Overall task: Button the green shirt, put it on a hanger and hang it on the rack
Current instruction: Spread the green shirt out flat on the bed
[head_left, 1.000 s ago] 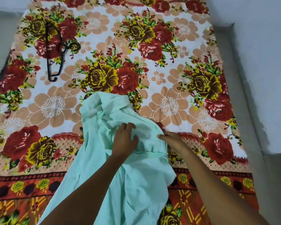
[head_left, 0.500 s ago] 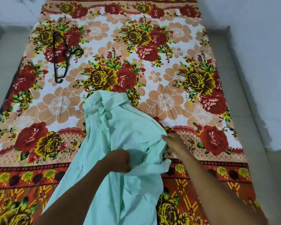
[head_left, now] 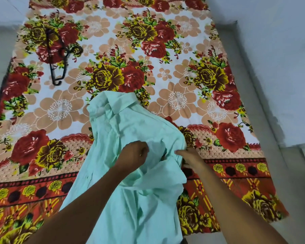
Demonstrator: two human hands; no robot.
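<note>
At the bottom of the frame both bare forearms come in, and between them the green shirt (head_left: pixel 136 191) runs from the lower edge up to about the middle, crumpled, with its collar end pointing to the top of the frame. It lies on a big floral sheet (head_left: pixel 218 103) with red and yellow roses, and the shirt's lower part hangs off toward the camera.

Middle of the frame: the left hand (head_left: pixel 133 156) sits on the shirt with its fingers curled in, bunching a bit of the fabric near the front edge. The right hand (head_left: pixel 189 156) is at the shirt's right edge, thumb pointing left onto the cloth; the other fingers are tucked at or under the fabric edge, so I can't honestly tell whether it's gripping or just resting there.

Further up, in the upper left, a dark hanger (head_left: pixel 57 55) lies flat on the sheet, well apart from the shirt. Grey floor (head_left: pixel 289 85) runs along the right side.
</note>
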